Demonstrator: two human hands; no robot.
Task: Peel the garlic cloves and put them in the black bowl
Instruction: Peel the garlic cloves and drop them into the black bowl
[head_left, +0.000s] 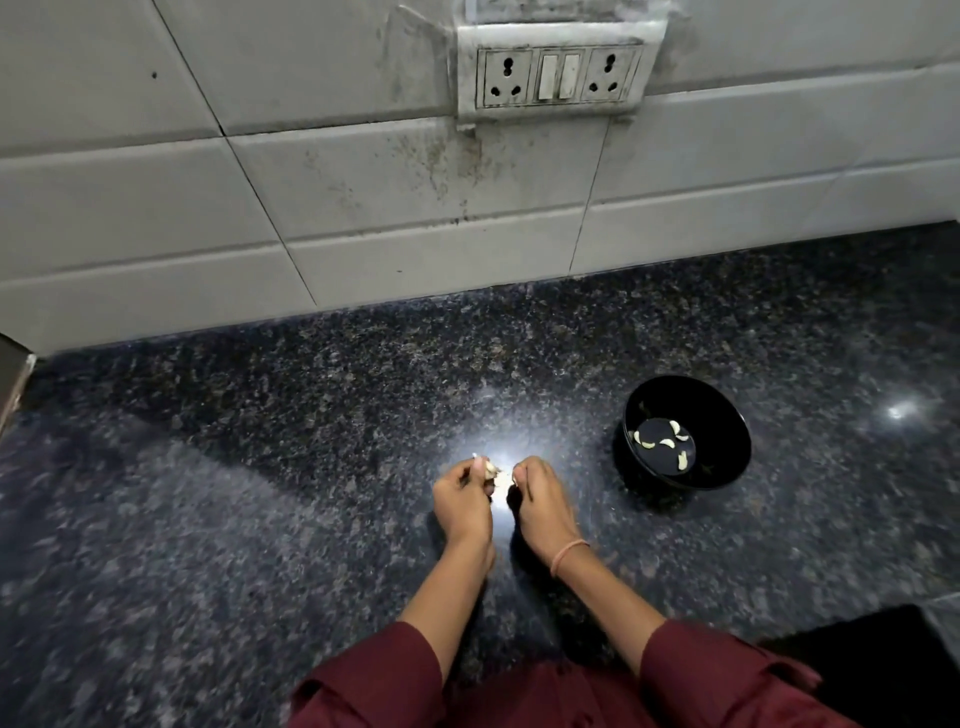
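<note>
Both hands work over the middle of the dark granite counter (260, 467). My left hand (462, 501) grips a piece of garlic (491, 472) with pale skin showing between the fingers. My right hand (540, 501) is curled beside it, its fingertips pinching at the garlic's skin; a bright glare on the counter hides the detail between the hands. The black bowl (727, 447) stands to the right of my right hand, apart from it, and holds several peeled cloves (667, 442).
A tiled wall (363, 208) rises behind the counter, with a socket and switch plate (558, 75) high up. A dark object (883, 660) sits at the counter's near right corner. A dark edge (13, 384) shows at the far left.
</note>
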